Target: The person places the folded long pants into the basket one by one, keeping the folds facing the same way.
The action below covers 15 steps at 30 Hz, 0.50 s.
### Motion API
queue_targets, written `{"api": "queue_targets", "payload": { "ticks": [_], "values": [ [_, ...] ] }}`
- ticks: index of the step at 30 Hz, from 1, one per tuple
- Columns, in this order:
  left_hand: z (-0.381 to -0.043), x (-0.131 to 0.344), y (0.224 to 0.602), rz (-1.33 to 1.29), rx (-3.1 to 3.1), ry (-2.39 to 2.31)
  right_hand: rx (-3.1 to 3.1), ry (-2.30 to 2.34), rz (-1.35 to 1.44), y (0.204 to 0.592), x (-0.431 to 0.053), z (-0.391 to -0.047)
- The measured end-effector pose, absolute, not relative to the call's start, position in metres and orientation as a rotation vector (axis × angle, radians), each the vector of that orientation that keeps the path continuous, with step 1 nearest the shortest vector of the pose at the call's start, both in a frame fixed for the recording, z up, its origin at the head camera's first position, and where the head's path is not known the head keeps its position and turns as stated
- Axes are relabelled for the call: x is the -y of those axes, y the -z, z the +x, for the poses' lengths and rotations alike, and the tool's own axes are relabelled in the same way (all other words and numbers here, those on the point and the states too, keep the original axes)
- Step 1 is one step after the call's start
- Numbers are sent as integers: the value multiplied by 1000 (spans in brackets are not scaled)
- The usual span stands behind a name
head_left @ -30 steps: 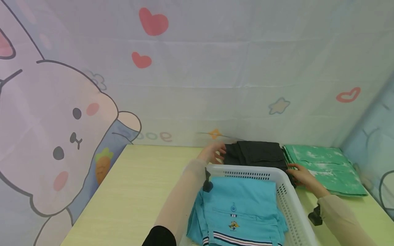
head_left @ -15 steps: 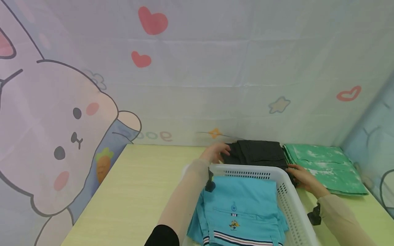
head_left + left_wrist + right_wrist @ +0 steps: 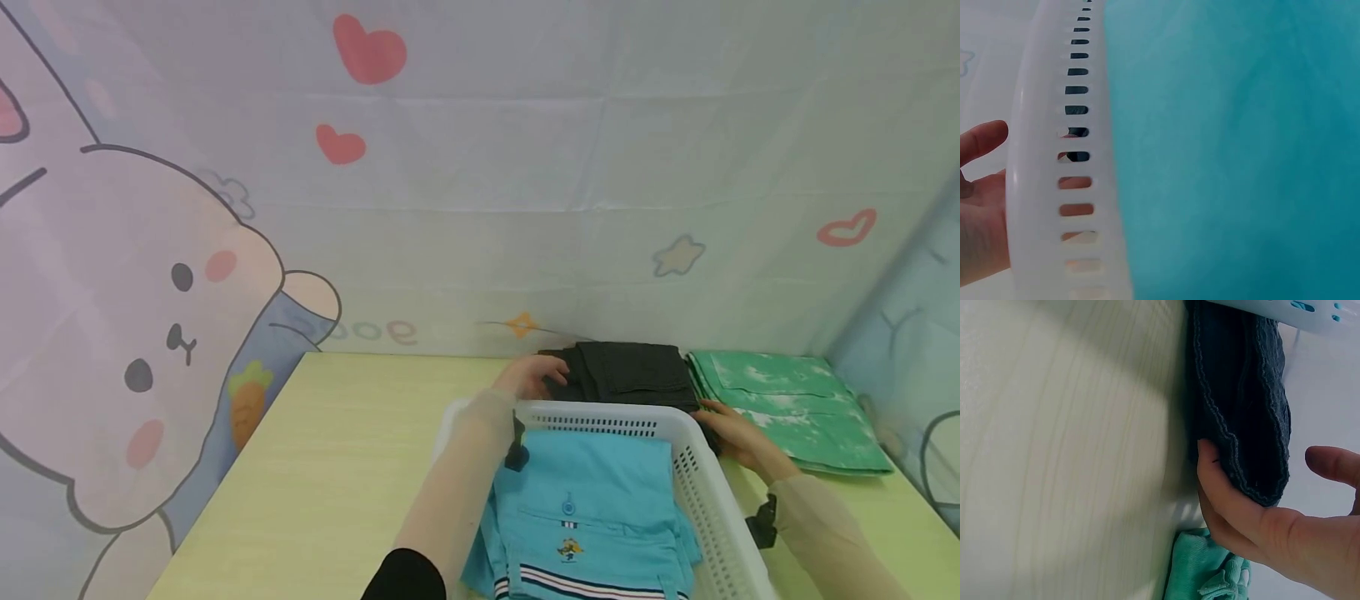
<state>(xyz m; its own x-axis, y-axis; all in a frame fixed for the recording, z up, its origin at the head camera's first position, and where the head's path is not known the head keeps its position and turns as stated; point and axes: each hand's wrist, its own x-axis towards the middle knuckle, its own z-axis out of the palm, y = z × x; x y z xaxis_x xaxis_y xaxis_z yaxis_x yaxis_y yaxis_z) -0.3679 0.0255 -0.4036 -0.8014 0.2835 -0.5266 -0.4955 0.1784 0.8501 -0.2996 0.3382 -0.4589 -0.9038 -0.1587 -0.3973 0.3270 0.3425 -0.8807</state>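
Black folded trousers (image 3: pixel 637 371) lie on the table behind a white slotted basket (image 3: pixel 693 429). At their left end is my left hand (image 3: pixel 531 377), its fingers over the cloth. The left wrist view shows that hand's thumb apart from the palm, behind the basket wall (image 3: pixel 1029 162), which hides the fingers. My right hand (image 3: pixel 738 433) is at the other end of the trousers. In the right wrist view its fingers (image 3: pixel 1229 500) lie along the lower edge of the cloth, while the thumb (image 3: pixel 1332 464) stands away from it. Inside the basket lies a folded light blue garment (image 3: pixel 600 475) with a striped band.
A green and white folded garment (image 3: pixel 795 408) sits to the right of the black trousers. The pale wooden table (image 3: pixel 352 467) stretches left of the basket. A printed cloth backdrop (image 3: pixel 487 167) rises behind, and a dark cable (image 3: pixel 926 458) hangs at the far right.
My left hand has shifted a little to the right, further over the black trousers' left end. The right hand, basket and garments have stayed almost in place.
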Motion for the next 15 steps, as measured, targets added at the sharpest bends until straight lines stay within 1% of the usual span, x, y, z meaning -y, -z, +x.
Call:
{"api": "queue_targets", "payload": {
  "ticks": [15],
  "values": [
    [-371,-32,409,-112,-1981,-1500,-2209,1605,139,462,-337,-298]
  ]
}}
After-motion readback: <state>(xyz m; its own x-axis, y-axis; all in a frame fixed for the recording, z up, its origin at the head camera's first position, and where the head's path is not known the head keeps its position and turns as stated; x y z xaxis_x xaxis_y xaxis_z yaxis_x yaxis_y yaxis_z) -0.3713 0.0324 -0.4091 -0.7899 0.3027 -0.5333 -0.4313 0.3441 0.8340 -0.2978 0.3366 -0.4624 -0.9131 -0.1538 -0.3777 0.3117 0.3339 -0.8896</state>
